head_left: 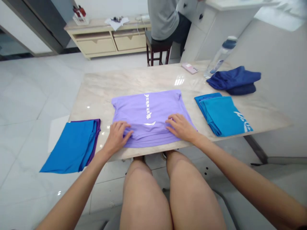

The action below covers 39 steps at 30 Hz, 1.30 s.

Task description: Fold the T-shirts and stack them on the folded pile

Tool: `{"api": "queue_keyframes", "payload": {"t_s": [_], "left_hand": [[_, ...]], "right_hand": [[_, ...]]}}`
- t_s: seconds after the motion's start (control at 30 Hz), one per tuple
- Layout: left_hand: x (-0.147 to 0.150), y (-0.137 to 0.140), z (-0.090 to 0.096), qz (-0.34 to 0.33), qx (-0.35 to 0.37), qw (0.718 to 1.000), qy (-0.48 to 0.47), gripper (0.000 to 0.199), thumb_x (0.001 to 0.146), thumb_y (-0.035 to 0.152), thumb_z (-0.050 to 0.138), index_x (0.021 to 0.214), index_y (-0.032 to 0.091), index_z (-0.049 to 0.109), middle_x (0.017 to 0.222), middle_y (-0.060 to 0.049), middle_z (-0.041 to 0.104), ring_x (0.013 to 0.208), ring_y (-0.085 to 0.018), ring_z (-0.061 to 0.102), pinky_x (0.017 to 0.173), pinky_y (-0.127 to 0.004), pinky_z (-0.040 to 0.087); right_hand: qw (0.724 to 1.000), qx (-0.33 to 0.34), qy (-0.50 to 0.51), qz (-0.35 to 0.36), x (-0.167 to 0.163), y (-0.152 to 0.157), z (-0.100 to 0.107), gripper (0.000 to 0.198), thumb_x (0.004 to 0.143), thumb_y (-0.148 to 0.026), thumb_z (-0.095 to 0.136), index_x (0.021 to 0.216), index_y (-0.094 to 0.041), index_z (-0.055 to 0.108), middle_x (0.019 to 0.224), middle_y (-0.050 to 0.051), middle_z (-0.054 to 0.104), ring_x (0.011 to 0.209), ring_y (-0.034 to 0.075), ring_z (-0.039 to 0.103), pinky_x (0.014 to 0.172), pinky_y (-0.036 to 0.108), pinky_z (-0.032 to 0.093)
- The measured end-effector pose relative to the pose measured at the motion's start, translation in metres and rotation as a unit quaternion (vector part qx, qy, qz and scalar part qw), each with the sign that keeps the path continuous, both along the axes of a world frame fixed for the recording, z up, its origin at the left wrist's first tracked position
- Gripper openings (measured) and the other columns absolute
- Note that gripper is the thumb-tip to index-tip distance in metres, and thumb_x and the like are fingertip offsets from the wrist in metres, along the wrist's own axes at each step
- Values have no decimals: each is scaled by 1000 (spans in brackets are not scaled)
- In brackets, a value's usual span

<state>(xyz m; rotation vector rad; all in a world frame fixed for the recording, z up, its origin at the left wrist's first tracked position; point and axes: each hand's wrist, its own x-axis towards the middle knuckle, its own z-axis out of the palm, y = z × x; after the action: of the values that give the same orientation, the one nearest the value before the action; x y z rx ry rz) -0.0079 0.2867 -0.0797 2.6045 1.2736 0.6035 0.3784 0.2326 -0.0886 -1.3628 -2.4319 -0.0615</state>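
A folded lavender shirt (129, 111) with white lettering and a white logo lies flat at the middle of the table. On its near left part rests my left hand (118, 135), palm down with the fingers apart. My right hand (179, 126) lies on the near right part, its fingers also spread. Neither hand is closed round the fabric. Folded teal clothing (222, 115) with white print sits to the right. Blue folded clothing (72, 145), over a purple piece (97, 127), lies at the left and hangs past the table edge.
A crumpled navy garment (235, 80), a clear bottle (220, 57) with a blue cap and a pink phone (190, 68) are at the table's back right. Beyond, a person in grey (164, 19) sits on a dark stool (158, 46) near a low cabinet (96, 46).
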Motion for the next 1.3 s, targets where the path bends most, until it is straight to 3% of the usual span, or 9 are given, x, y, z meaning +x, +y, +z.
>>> {"api": "queue_keyframes", "payload": {"t_s": [0.1, 0.23, 0.3, 0.47, 0.67, 0.9, 1.3], "left_hand": [[0, -32, -2, -6, -3, 1000, -18, 18, 107, 40, 63, 104, 23, 68, 109, -10, 71, 110, -30, 63, 100, -45, 48], [16, -49, 0, -16, -9, 1000, 3, 19, 104, 40, 69, 109, 22, 69, 109, -10, 73, 108, -31, 65, 97, -46, 52], [21, -54, -6, -20, -21, 1000, 11, 15, 104, 37, 68, 109, 23, 70, 109, -10, 74, 107, -31, 67, 96, -47, 54], [11, -57, -34, -38, -69, 996, -36, 11, 105, 32, 62, 106, 26, 71, 108, -9, 75, 105, -28, 72, 94, -46, 59], [6, -48, -29, 27, -21, 998, -47, 16, 108, 34, 60, 109, 24, 72, 113, -10, 76, 113, -31, 68, 102, -52, 49], [6, -50, -33, 30, -16, 998, -45, 16, 109, 34, 60, 109, 26, 74, 111, -10, 77, 111, -30, 67, 101, -50, 45], [0, -55, -33, 62, 39, 992, -103, 20, 112, 34, 58, 106, 26, 75, 105, -9, 77, 103, -29, 67, 94, -46, 48]], "right_hand": [[1000, -5, 3, 5, -16, -44, 0, 12, 110, -23, 59, 112, -21, 71, 112, 12, 67, 104, 28, 58, 91, 40, 44], [998, -21, -7, -62, -31, -61, -3, 18, 106, -30, 70, 119, -19, 73, 114, 14, 70, 108, 32, 60, 93, 44, 49], [995, -22, 0, -94, -37, -60, -12, 22, 105, -33, 74, 122, -20, 74, 114, 14, 71, 108, 32, 63, 92, 45, 52], [994, -35, 42, -94, -36, -49, -35, 16, 104, -34, 76, 114, -23, 82, 111, 11, 73, 107, 29, 68, 94, 45, 57], [990, -56, 123, -40, -17, -29, -26, 21, 107, -29, 71, 122, -25, 84, 117, 10, 73, 112, 26, 69, 99, 43, 58], [980, -4, 190, -58, -18, -31, -41, 18, 107, -29, 70, 116, -27, 86, 109, 9, 73, 102, 25, 69, 91, 44, 58], [992, 84, 90, -15, -41, -48, 0, 14, 106, -16, 62, 99, -22, 72, 94, 7, 75, 89, 24, 66, 80, 40, 49]]}}
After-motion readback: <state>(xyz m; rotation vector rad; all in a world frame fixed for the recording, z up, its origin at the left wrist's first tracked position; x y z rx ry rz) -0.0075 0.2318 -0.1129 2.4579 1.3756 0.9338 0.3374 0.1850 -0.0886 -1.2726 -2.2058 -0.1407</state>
